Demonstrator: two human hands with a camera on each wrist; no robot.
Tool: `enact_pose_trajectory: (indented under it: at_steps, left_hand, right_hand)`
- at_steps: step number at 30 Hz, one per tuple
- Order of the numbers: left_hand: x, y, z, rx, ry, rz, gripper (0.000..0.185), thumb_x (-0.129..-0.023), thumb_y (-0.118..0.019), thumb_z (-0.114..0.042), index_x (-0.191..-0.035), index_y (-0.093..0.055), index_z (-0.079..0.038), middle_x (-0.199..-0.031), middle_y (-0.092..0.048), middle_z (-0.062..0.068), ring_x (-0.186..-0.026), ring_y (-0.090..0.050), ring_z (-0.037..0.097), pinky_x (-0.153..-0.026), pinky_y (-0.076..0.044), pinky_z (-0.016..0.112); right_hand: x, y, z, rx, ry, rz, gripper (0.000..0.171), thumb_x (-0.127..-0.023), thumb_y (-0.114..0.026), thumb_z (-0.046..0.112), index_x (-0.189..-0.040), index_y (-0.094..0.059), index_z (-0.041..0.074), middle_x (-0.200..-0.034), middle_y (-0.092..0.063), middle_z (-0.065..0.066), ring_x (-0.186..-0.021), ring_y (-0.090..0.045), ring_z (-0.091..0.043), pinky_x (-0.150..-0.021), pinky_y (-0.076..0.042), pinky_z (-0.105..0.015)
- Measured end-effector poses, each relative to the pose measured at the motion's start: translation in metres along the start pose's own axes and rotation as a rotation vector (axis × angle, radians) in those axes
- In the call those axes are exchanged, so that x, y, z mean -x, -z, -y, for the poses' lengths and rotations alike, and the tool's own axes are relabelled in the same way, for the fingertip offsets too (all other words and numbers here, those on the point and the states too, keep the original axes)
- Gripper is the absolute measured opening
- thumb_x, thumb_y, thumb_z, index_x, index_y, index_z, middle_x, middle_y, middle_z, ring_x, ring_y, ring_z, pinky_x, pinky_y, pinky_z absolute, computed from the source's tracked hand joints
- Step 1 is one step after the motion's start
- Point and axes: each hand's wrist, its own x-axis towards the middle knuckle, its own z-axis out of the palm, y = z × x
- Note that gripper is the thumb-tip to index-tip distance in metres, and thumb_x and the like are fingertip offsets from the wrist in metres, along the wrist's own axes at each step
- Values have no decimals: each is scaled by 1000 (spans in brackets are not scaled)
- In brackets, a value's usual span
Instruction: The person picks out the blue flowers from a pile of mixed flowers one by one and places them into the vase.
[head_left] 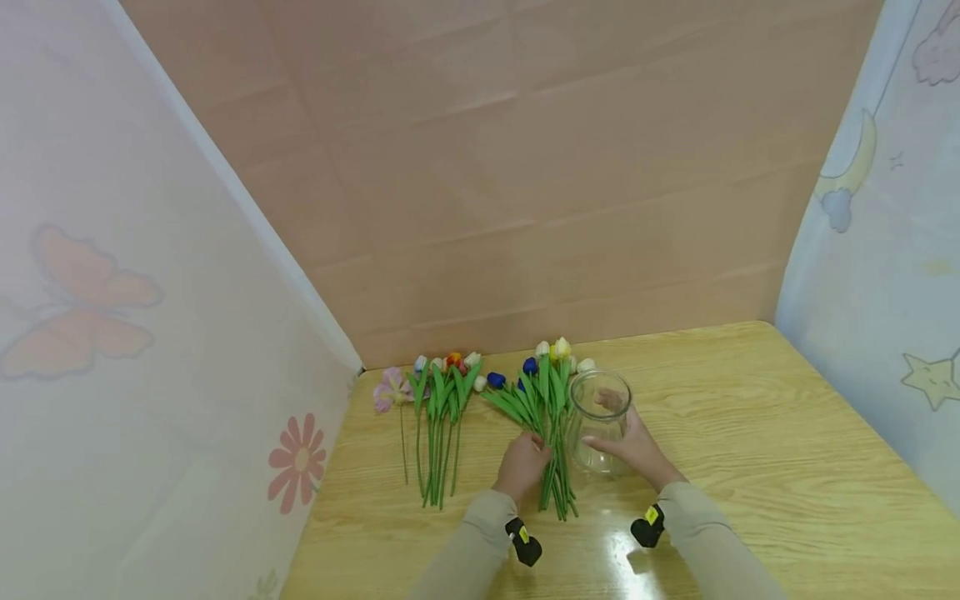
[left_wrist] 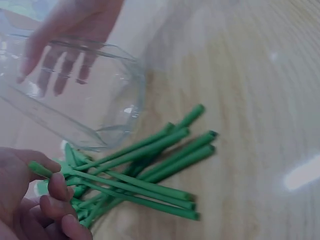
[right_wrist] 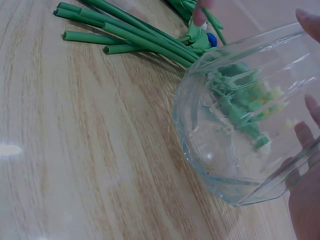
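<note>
In the head view, my left hand (head_left: 522, 465) is over the stems of a bunch of artificial tulips (head_left: 556, 400) with white, yellow and blue heads. The left wrist view shows its thumb and finger pinching one green tulip stem (left_wrist: 40, 169); the flower end of that stem is hidden. Several other stems (left_wrist: 160, 187) lie loose beside these fingers. My right hand (head_left: 637, 446) grips a clear glass vase (head_left: 583, 433) just right of the bunch, thumb on the near side and fingers around the far side. Tulip leaves show through the vase's glass (right_wrist: 200, 135) in the right wrist view.
Left of the bunch lies another group of artificial tulips (head_left: 442, 417) with white, orange and pale blue heads. A purple flower (head_left: 392, 390) on a thin stem is at its left. The wooden table (head_left: 750, 433) meets a brown backdrop (head_left: 562, 250) and patterned side walls.
</note>
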Motion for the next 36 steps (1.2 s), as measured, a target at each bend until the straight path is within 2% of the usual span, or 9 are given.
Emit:
enact_pose_trajectory:
  at_steps: [5, 8, 11, 14, 21, 25, 27, 29, 36]
  left_hand:
    - [-2, 10, -6, 78, 13, -35, 27, -98, -56, -20, -115, -64, -1, -88, -66, 4, -66, -55, 9, -55, -44, 26]
    - [-1, 19, -8, 150, 6, -46, 28, -99, -55, -21, -117, -63, -1, -82, -64, 6, -61, -53, 11, -52, -41, 26]
    - [0, 28, -8, 182, -34, -91, 27, -100, -53, -21, -116, -62, -1, -71, -58, 4, -55, -51, 12, -48, -38, 24]
    - [0, 40, -7, 173, -87, -173, 25, -100, -54, -20, -114, -62, -2, -67, -55, 0, -54, -51, 10, -48, -37, 22]
    - [-1, 70, 6, 171, -183, -355, 21, -101, -52, -21, -113, -61, -6, -65, -46, -5, -49, -36, 6, -49, -35, 21]
    - [-1, 87, 18, 112, -281, -517, 19, -99, -54, -17, -109, -63, -4, -61, -47, -4, -48, -36, 3, -49, -36, 21]
    - [1, 95, 23, 74, -304, -589, 18, -98, -56, -16, -108, -64, -3, -60, -49, -4, -47, -37, 3, -46, -36, 22]
    - [4, 102, 29, 48, -296, -627, 17, -97, -57, -15, -107, -64, -3, -59, -48, -4, -47, -37, 3, -46, -35, 22]
    - [10, 120, 52, -32, -167, -666, 18, -97, -58, -16, -108, -65, -5, -60, -48, -4, -46, -35, 4, -46, -32, 24]
  right_hand:
    - [1, -1, 0, 4, -5, -2, 87, -80, -80, 20, -149, -27, 18, -150, -35, -17, -143, -20, -42, -108, -9, -71]
    - [2, -2, 0, 1, -2, -1, 88, -80, -80, 19, -150, -27, 15, -149, -35, -18, -142, -21, -42, -108, -9, -71]
    - [2, -2, 1, 1, 5, 2, 88, -80, -80, 19, -150, -26, 13, -149, -34, -19, -142, -21, -42, -108, -10, -71]
    - [1, -2, 0, -3, 10, 1, 88, -80, -80, 19, -150, -26, 13, -149, -34, -19, -142, -22, -42, -108, -10, -71]
    - [0, 0, 0, 3, 20, 1, 86, -81, -80, 20, -149, -28, 19, -149, -35, -18, -143, -20, -43, -108, -9, -71]
    - [0, 0, 0, 9, 23, -1, 86, -80, -80, 20, -149, -28, 19, -148, -35, -17, -141, -21, -42, -108, -10, -71]
    - [0, 0, 1, 6, 24, -5, 87, -80, -80, 19, -149, -28, 18, -148, -35, -17, -141, -22, -41, -108, -10, -71]
    - [1, 0, 3, 5, 24, -7, 87, -79, -81, 18, -149, -28, 17, -148, -35, -18, -140, -23, -41, -108, -10, -71]
    - [1, 0, 5, 1, 11, -1, 87, -80, -80, 19, -149, -28, 17, -149, -34, -18, -142, -21, -42, -108, -10, -71]
